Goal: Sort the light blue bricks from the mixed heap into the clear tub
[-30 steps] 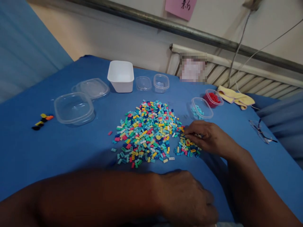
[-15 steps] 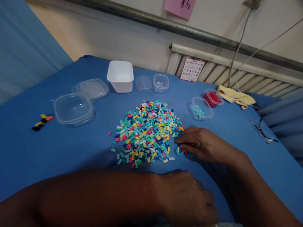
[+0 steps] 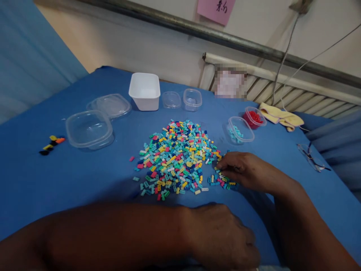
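A heap of small toy building bricks [image 3: 175, 158] in many colours lies on the blue tabletop. My right hand [image 3: 242, 167] is at the heap's right edge, palm down, its thumb and fingers a little apart with their tips among the bricks. No brick shows clearly held in it. Below those fingertips is a small loose group of bricks [image 3: 221, 180], near the heap. My left hand [image 3: 225, 237] rests closer to me, back upward, fingers curled under. Whatever it may hold is hidden.
Beyond the heap stand a white tub [image 3: 144, 92], a small clear container [image 3: 192, 100] and a lid [image 3: 171, 100]. A large clear container [image 3: 88, 130] is left. Rightward are containers of turquoise bricks [image 3: 236, 133] and red bricks [image 3: 255, 117], a yellow cloth [image 3: 282, 116] and glasses [image 3: 313, 158].
My right hand has shifted slightly right, and more of the loose bricks beneath its fingers now show. My left hand stays where it was. The camera view has moved a little.
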Available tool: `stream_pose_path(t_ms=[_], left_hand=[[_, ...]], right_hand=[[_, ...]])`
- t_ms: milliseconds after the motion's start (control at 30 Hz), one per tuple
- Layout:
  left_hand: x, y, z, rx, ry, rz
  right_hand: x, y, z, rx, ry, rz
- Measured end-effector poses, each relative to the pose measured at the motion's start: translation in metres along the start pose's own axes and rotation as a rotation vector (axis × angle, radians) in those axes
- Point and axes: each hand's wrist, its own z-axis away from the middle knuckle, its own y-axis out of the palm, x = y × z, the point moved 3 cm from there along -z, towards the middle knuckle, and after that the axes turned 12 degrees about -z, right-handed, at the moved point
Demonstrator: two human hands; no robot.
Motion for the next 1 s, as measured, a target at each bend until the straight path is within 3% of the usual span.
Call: stream_pose_path(t_ms=[267,533,800,1000], left_hand=[[0.001,-0.004,-0.002,0.109,-0.006,0.006],[0.002,-0.002,-0.001,0.048,-0.008,0.029],[0.002,0.001,-0.002,0.027,0.007,0.016],[0.001,0.007,-0.002,-0.009,-0.018,0.000]], right_hand=[[0.022,0.010,-0.012,0.075,0.016,0.162],[0.026,0.013,-0.009,0.085,0.066,0.158],[0.005,-0.033,0.012,-0.323,0.003,0.057],[0.000,-0.016,0.003,-0.148,0.069,0.070]])
